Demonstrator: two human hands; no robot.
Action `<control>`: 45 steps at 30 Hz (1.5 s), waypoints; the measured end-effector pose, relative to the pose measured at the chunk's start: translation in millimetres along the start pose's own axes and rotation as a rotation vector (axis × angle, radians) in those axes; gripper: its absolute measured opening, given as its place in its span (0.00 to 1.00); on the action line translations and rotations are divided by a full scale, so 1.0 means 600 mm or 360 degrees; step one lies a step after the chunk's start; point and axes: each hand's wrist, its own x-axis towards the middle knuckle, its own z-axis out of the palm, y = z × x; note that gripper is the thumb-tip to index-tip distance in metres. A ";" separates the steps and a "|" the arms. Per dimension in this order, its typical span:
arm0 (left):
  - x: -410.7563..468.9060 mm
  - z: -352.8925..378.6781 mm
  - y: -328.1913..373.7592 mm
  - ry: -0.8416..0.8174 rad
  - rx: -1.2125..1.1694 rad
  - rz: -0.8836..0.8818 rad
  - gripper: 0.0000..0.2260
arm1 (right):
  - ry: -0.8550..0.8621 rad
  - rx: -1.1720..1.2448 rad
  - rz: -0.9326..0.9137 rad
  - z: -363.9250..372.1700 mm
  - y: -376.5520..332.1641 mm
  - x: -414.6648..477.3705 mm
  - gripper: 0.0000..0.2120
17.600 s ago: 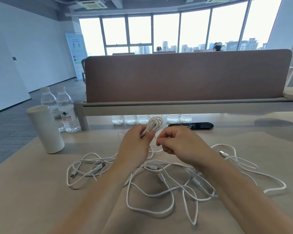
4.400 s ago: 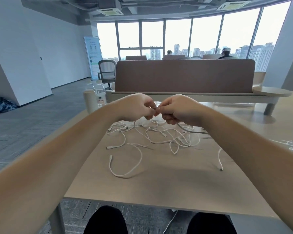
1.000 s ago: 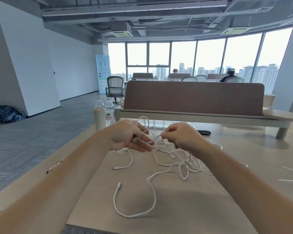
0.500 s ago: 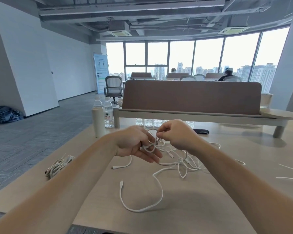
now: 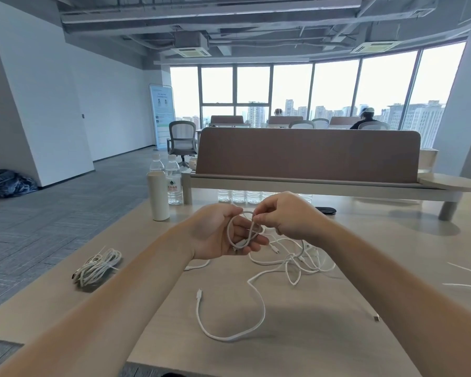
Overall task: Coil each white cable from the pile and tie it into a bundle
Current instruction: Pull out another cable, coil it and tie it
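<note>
Nearest, at 6 o'clock from the hands: a slack thin white cable [image 5: 230, 339] lies in an open curve on the pale wood-grain table [image 5: 324, 344], with its plug end free.

At 8 o'clock, near the table's left edge and well apart from the rest: a coiled bundle of white cables [image 5: 98, 268].

At 4 o'clock, just below the right wrist: the tangled pile of white cables [image 5: 297, 263] (I cannot tell which strand runs up to the hands).

Centre, raised above the table: the left hand [image 5: 215, 236] is palm-up with its fingers curled under a small looped white cable [image 5: 228, 229], cradling it. The right hand [image 5: 286, 217] pinches the top of that loop between thumb and forefinger, its other fingers folded. The two hands almost touch.

At 11 o'clock: a matte white cylindrical bottle [image 5: 158, 195] stands upright, with two clear plastic water bottles [image 5: 173, 183] just behind it.

At 1 o'clock: a flat black oval object [image 5: 325, 210].

At 12 o'clock: a brown fabric desk divider [image 5: 307, 156].
</note>
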 end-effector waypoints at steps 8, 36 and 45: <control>0.009 0.004 -0.004 0.0063 0.0039 0.0007 0.25 | 0.0058 -0.0119 -0.0056 0.008 0.009 0.003 0.04; 0.009 -0.046 0.008 0.0449 0.0040 0.0156 0.21 | -0.0123 0.0884 0.0383 -0.024 0.070 -0.013 0.05; 0.028 -0.005 -0.008 0.0681 -0.0085 0.0180 0.20 | 0.0368 0.0915 0.0399 0.020 0.013 0.014 0.11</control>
